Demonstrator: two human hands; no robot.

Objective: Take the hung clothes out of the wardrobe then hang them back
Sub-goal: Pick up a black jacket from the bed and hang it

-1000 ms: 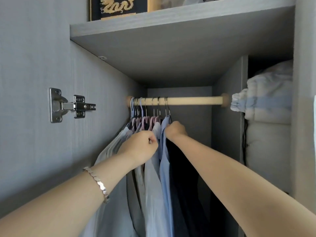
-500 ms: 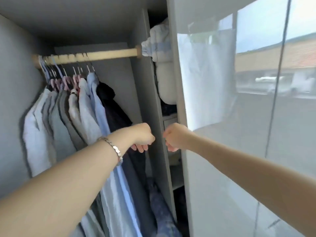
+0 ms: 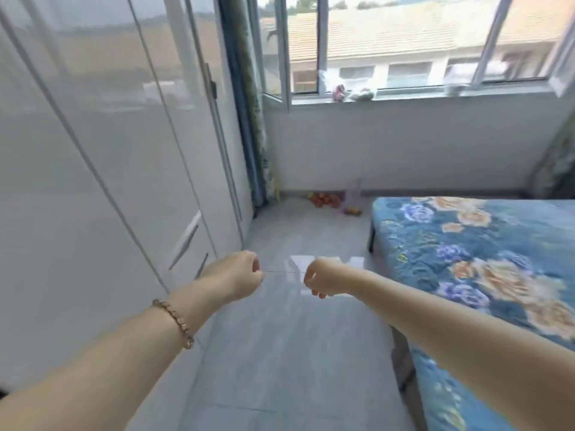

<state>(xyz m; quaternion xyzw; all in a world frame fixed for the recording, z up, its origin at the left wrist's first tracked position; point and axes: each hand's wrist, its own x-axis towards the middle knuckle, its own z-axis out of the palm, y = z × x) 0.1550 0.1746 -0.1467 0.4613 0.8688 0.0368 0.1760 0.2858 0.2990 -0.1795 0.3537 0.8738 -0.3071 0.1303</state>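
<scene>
White gloss wardrobe [image 3: 93, 181]: its doors fill the left side of the view, shut along the stretch that shows, running from the near left towards the curtain [image 3: 249, 119] at the far end.
Hung clothes: out of sight; no garment, hanger or rail shows anywhere, and neither hand carries one.
Left hand [image 3: 236, 275]: held out over the floor [image 3: 295, 353], just beside the wardrobe front, fingers [image 3: 256, 264] clenched inward; a bracelet [image 3: 175, 321] sits on the wrist.
Right hand [image 3: 323, 279]: level with the left and near it, above the floor strip between wardrobe and bed [image 3: 482, 259], fingers curled down.
Thread [image 3: 281, 271]: a hair-fine line stretched straight between the two hands, each seemingly pinching one end; too thin to say what it is.
Key relation: the clothes probably lie left of or behind the hands, inside the wardrobe, since the gaze points along the floor to the window [image 3: 389, 57]. The left hand is the nearer one to the doors.
Next move, as a guess: turn left towards the wardrobe, let the thread go, and reach in left hand first.
</scene>
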